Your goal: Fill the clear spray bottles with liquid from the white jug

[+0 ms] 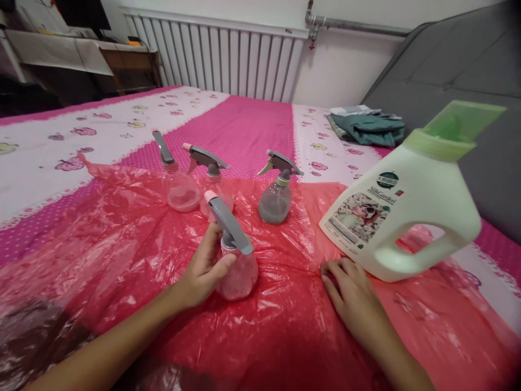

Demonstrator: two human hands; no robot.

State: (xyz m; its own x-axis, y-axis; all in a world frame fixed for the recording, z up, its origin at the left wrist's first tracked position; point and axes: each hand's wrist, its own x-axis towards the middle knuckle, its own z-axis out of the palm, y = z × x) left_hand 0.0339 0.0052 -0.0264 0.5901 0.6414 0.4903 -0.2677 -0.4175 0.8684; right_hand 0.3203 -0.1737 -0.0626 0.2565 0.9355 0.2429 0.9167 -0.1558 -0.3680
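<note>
My left hand [207,266] is closed around the neck of a clear spray bottle [240,277] with a grey and pink trigger head. The bottle is upright, at the red plastic sheet [285,331]. My right hand [345,282] rests on the sheet with loosely bent fingers and nothing visible in them. Beside it, a large pale green detergent bottle [362,212] with a green cap leans to the right. Behind the held bottle stand two pink-nozzled spray bottles [183,195], [215,195] and a third spray bottle [275,203] with greyish liquid inside.
The plastic sheet covers part of a bed with a pink patterned bedspread [260,127]. Folded clothes [368,126] lie at the far right by a grey headboard [459,65]. A white radiator [223,54] and a desk [126,57] with a monitor are at the back.
</note>
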